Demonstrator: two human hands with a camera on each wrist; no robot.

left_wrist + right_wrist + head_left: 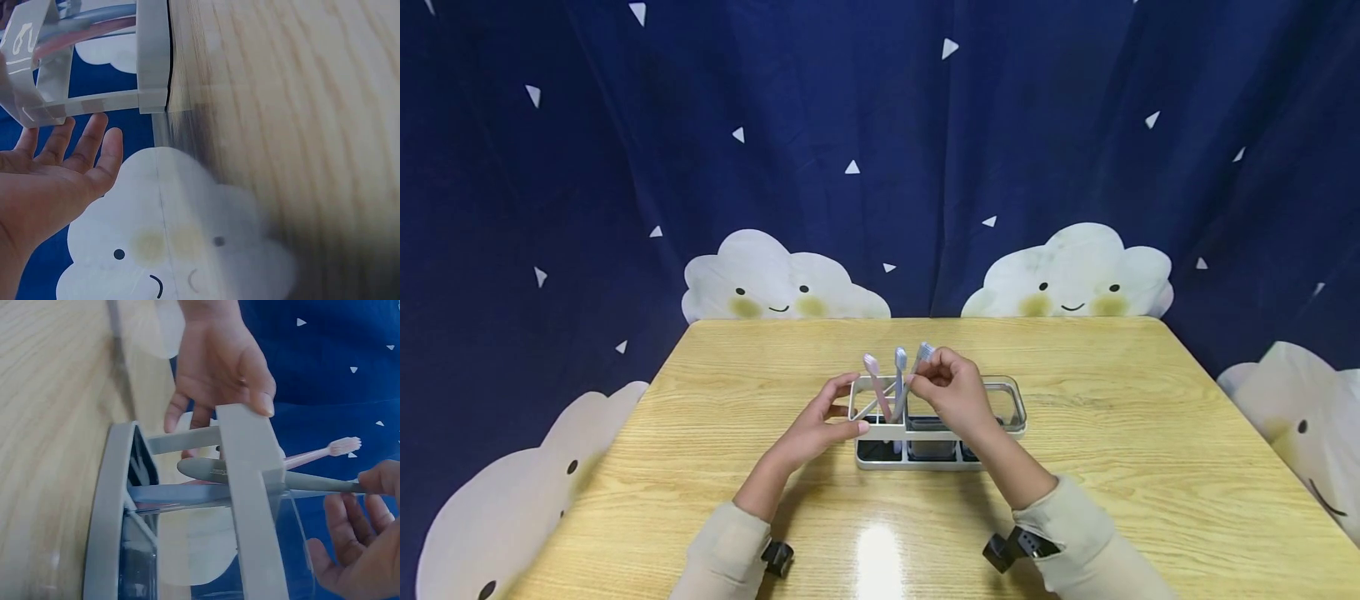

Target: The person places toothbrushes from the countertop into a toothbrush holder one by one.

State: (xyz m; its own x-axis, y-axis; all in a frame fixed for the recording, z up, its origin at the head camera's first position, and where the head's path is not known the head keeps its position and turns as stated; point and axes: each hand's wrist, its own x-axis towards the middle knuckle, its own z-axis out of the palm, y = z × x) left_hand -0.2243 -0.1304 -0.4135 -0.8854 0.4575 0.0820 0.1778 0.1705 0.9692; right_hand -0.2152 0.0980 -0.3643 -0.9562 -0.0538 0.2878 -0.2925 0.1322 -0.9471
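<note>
A light grey toothbrush holder (pixel 887 432) with an upper frame and a dark-bottomed base stands mid-table. At its left end, my left hand (pixel 808 429) holds the upper frame, thumb on the front rim and fingers round the far side. A grey toothbrush (pixel 325 484) is pinched near its head between my right thumb and fingers; the lower end of its handle hangs inside the left compartment, above the base. In that compartment lean a pink toothbrush (pixel 872 367) and a blue toothbrush (pixel 900 360), bristles up. My right hand (pixel 958 400) hides part of the holder's right side.
The holder's middle section has a clear container (pixel 931 450). Wood-grain tabletop (pixel 737 358) surrounds the holder. Behind the table's far edge hangs a dark blue curtain (pixel 895 208) with white triangles and clouds. A black wrist device (pixel 777 558) sits below the left sleeve.
</note>
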